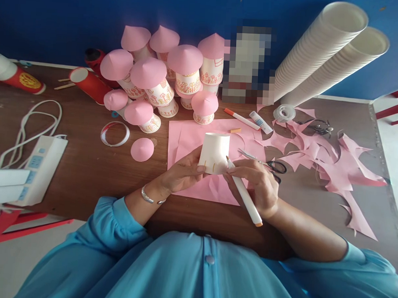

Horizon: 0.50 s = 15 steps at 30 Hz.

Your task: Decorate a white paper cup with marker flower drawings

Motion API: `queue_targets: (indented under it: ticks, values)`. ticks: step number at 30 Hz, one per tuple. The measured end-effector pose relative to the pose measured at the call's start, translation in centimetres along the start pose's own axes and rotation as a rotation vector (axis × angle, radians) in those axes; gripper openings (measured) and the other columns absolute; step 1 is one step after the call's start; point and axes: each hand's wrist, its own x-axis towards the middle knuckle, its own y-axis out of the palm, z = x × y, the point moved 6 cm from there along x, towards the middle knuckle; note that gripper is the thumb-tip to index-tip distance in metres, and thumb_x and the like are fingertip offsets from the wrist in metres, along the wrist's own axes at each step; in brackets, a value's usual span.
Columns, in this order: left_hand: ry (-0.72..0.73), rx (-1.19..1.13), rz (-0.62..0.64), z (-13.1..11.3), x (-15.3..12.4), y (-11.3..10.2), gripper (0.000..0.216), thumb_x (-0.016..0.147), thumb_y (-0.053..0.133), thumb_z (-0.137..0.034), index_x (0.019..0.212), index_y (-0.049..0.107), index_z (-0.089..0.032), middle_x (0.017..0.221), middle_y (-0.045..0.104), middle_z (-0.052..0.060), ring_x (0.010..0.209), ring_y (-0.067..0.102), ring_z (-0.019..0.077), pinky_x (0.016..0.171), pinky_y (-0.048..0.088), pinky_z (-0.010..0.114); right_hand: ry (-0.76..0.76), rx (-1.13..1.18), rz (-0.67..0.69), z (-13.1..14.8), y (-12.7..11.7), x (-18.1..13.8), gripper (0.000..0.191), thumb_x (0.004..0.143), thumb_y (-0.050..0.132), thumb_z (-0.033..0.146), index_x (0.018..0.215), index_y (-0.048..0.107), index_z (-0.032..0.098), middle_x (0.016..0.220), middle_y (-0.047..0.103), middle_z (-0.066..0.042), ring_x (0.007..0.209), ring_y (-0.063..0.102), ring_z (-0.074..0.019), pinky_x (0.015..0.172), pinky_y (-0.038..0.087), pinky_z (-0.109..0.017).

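Note:
My left hand (pixel 185 170) is closed round the left side of a white paper cup (pixel 215 149), held upside down with its wide rim low. A few short yellow strokes stand along the cup near that rim. In my right hand (pixel 258 184) is a white marker (pixel 247 201), gripped like a pen with its tip close to the cup's right edge. Whether the tip touches the cup I cannot tell. Below the cup lie pink paper sheets (pixel 186 135). An orange marker cap (pixel 235 130) rests on them, and scissors (pixel 277 166) lie partly behind my right hand.
Paper-cup towers with pink cone roofs (pixel 148 72) stand at the back. Two tall stacks of white cups (pixel 318 53) lean at the right, near a tape roll (pixel 284 112) and pink scraps (pixel 343 168). A power strip (pixel 43 168) lies left; an orange-capped marker (pixel 242 119) lies behind the cup.

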Motion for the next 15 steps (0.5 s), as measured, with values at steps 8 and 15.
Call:
queue_targets:
  ticks: [8,15]
  values:
    - [0.031,0.096,-0.020,0.5,0.2,-0.1,0.046,0.073,0.094,-0.035,0.113,0.073,-0.023,0.106,0.077,0.006,0.105,0.071,0.0262,0.091,0.054,0.038,-0.049,0.013,0.084,1.1,0.5,0.4,0.033,0.094,0.070,0.011,0.126,0.064,0.019,0.091,0.080,-0.007,0.080,0.080,-0.0215,0.063,0.066,-0.029]
    - [0.020,0.134,-0.056,0.3,-0.1,-0.5,0.061,0.072,0.095,-0.036,0.127,0.070,-0.026,0.118,0.079,0.009,0.113,0.073,0.0300,0.101,0.053,0.043,0.053,0.120,0.096,1.1,0.0,1.3,0.027,0.094,0.066,0.009,0.116,0.060,0.023,0.077,0.076,-0.003,0.066,0.077,-0.0202,0.055,0.065,-0.029]
